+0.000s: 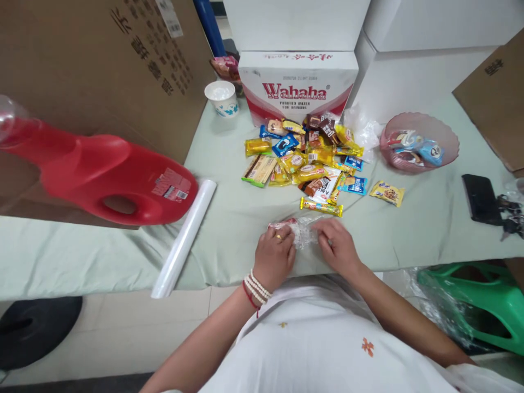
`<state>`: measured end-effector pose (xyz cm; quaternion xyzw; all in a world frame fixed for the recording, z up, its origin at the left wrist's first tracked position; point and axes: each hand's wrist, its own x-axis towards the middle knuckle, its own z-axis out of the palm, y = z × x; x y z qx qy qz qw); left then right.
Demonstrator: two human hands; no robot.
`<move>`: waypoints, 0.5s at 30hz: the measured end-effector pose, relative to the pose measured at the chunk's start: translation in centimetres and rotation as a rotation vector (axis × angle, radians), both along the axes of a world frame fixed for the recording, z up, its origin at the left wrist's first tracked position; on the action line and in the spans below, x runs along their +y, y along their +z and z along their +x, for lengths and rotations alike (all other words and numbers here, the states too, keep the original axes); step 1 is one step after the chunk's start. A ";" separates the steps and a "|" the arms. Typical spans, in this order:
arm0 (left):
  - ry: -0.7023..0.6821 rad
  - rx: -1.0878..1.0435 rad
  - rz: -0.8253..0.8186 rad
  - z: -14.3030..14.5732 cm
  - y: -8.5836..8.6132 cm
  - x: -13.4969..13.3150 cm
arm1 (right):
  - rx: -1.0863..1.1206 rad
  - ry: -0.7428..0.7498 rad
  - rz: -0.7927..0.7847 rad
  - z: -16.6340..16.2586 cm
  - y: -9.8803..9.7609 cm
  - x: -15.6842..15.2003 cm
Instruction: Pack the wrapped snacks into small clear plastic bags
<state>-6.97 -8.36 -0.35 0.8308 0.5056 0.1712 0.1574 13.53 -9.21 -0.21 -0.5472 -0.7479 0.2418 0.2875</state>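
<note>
My left hand [275, 250], with a ring and a beaded bracelet, is closed over a small red item [290, 222] at the table's front. Most of that item is hidden under the fingers, so its kind cannot be made out. Crumpled clear plastic film [303, 232] lies around it and stretches to the right. At the film's right end my right hand [339, 246] pinches its edge, fingers curled. Just beyond the hands lies a thin yellow snack stick [321, 207], in front of a pile of wrapped snacks [307, 164].
A roll of plastic film [184, 240] and a big red jug [118, 180] are at left. Behind the snacks stand a Wahaba-style water carton marked Wahaha [297, 90] and a paper cup [222, 99]. A pink bowl [450, 144] with packets, a cookie packet [387, 193] and a phone [481, 199] are right.
</note>
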 end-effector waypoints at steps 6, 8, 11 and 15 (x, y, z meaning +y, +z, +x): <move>0.099 0.092 0.133 0.1 0.0 -0.6 | -0.227 -0.185 0.018 0.4 -0.1 0.6; 0.137 0.073 0.150 0.4 0.0 -0.5 | -0.134 -0.138 -0.049 -0.2 0.7 0.9; 0.119 0.005 0.137 0.4 -0.5 -0.2 | 0.000 -0.023 -0.160 -2.4 1.5 2.1; 0.061 -0.309 0.036 -1.4 -1.6 -0.2 | 0.028 0.138 -0.201 -6.0 0.6 4.5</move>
